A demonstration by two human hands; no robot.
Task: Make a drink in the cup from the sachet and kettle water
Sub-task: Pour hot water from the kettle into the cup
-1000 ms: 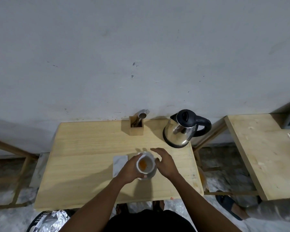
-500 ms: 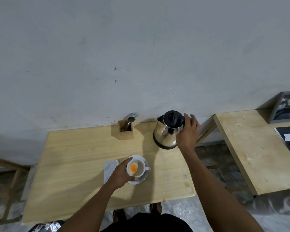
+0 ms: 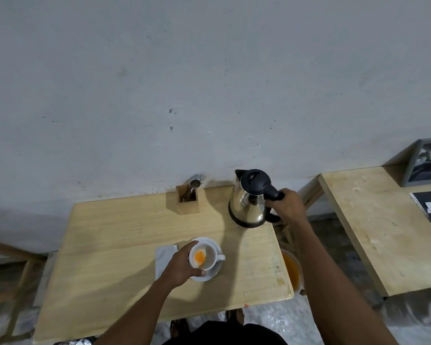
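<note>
A white cup (image 3: 207,256) with orange powder in its bottom stands on a white saucer (image 3: 215,271) near the middle of the wooden table (image 3: 115,245). My left hand (image 3: 182,265) wraps the cup's left side. A steel kettle (image 3: 248,202) with a black lid stands at the table's back right. My right hand (image 3: 288,205) is closed around its black handle. A white sachet (image 3: 163,257) lies flat just left of the saucer, partly under my left wrist.
A wooden holder (image 3: 188,202) with a fork and spoon stands at the back, left of the kettle. A second wooden table (image 3: 373,225) lies to the right with a framed picture (image 3: 426,163) on it. An orange bowl (image 3: 290,270) sits below the table's right edge.
My right hand left the cup, reached to the kettle and closed on its handle. The kettle looks slightly raised and turned. My left hand stays on the cup.
</note>
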